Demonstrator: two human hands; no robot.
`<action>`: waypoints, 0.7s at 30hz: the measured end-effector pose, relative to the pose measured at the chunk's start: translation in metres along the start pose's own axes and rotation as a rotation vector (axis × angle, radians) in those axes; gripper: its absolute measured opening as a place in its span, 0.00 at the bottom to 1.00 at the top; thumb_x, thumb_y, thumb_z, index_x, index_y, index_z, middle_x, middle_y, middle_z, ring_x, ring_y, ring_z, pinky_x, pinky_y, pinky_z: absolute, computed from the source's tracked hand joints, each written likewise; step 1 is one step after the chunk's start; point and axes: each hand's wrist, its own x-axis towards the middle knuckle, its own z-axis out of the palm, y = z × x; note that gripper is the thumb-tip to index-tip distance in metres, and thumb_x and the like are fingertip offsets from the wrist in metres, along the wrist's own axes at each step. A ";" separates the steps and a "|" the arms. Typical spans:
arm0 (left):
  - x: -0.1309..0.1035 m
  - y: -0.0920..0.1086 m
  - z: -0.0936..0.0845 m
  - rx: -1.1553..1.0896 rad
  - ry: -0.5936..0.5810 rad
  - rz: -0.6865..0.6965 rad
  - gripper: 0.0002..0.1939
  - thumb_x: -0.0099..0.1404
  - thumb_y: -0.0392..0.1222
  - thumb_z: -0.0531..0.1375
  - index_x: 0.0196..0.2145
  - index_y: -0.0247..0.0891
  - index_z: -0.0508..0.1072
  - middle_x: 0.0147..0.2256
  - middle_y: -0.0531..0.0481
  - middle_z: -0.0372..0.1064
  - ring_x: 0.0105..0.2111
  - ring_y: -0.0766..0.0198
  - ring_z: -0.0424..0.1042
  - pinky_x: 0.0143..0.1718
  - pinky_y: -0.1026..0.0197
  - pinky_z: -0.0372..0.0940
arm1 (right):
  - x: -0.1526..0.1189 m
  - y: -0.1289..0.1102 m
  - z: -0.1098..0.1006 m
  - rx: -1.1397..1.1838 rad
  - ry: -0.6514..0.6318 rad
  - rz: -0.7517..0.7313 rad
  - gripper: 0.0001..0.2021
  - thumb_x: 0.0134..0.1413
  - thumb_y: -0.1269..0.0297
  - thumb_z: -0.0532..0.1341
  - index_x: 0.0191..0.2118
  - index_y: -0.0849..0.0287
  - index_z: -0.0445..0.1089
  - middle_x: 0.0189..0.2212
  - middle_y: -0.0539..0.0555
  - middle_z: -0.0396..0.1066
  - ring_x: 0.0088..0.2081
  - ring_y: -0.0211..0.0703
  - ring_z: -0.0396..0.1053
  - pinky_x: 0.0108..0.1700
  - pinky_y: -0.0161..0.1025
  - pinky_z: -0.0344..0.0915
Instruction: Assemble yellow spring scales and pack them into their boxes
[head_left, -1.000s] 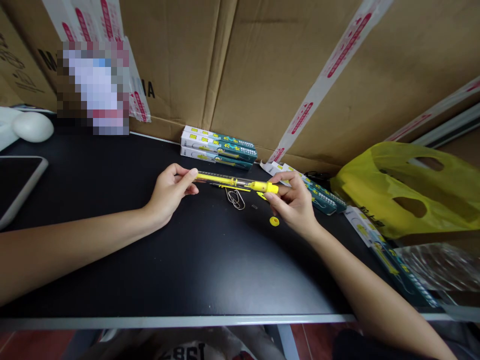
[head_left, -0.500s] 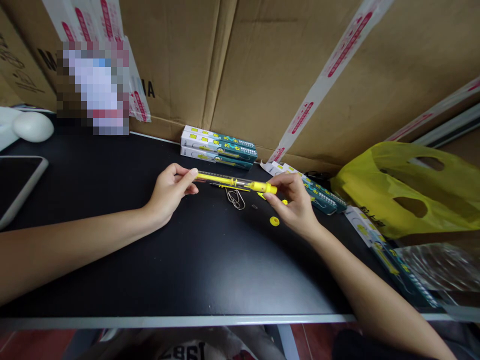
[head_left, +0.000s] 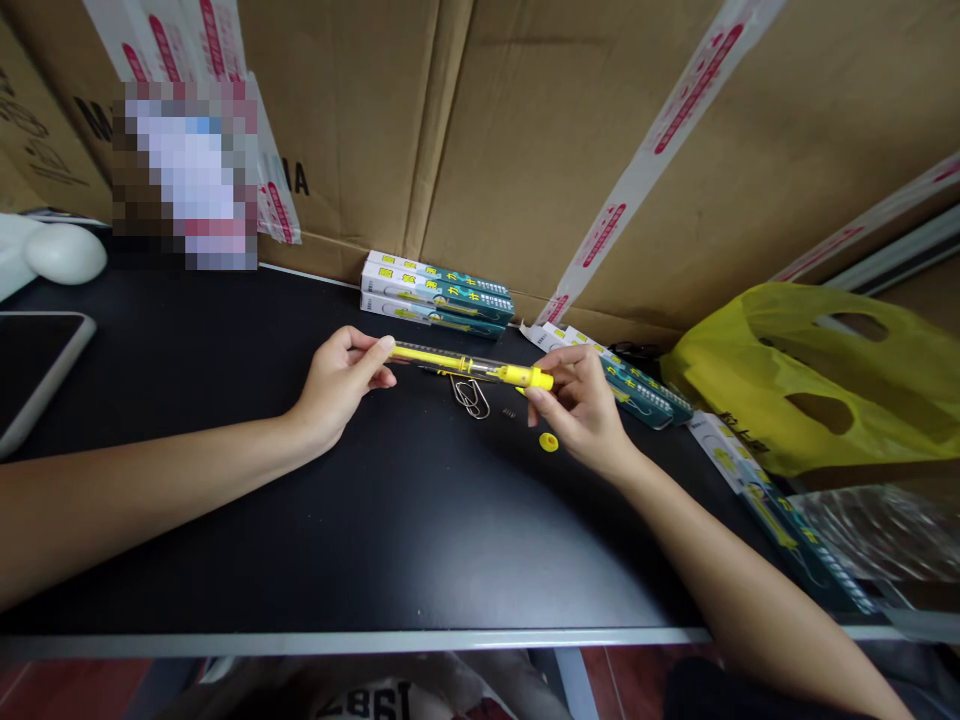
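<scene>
Left hand (head_left: 334,390) pinches clear tube (head_left: 486,368) | right hand (head_left: 596,420) grips its yellow end (head_left: 525,376), fingers barely shifted | tube supported at both ends, yellow ring (head_left: 549,442) loose

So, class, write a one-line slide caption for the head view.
Two hands hold a clear tube with yellow fittings above a black table, near metal hooks.

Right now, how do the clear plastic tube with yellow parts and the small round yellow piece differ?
The clear plastic tube with yellow parts is long and slim; the small round yellow piece is compact and disc-like. The left hand and right hand hold the tube up, while the round piece lies on the black desk. Both show bright yellow.
</scene>
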 end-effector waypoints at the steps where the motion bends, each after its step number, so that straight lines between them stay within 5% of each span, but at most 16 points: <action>1: 0.000 0.000 0.000 0.000 0.000 0.000 0.12 0.58 0.42 0.65 0.28 0.37 0.64 0.23 0.55 0.69 0.22 0.73 0.67 0.30 0.67 0.66 | 0.000 -0.001 0.000 0.002 0.001 -0.002 0.10 0.60 0.62 0.59 0.41 0.52 0.55 0.30 0.48 0.62 0.21 0.33 0.64 0.19 0.34 0.62; 21: -0.001 0.001 0.000 0.009 -0.042 0.019 0.13 0.57 0.43 0.65 0.35 0.38 0.65 0.26 0.55 0.71 0.23 0.74 0.68 0.30 0.68 0.65 | -0.001 0.005 -0.004 -0.040 0.010 -0.001 0.10 0.60 0.62 0.59 0.43 0.52 0.56 0.34 0.50 0.61 0.25 0.35 0.62 0.24 0.36 0.59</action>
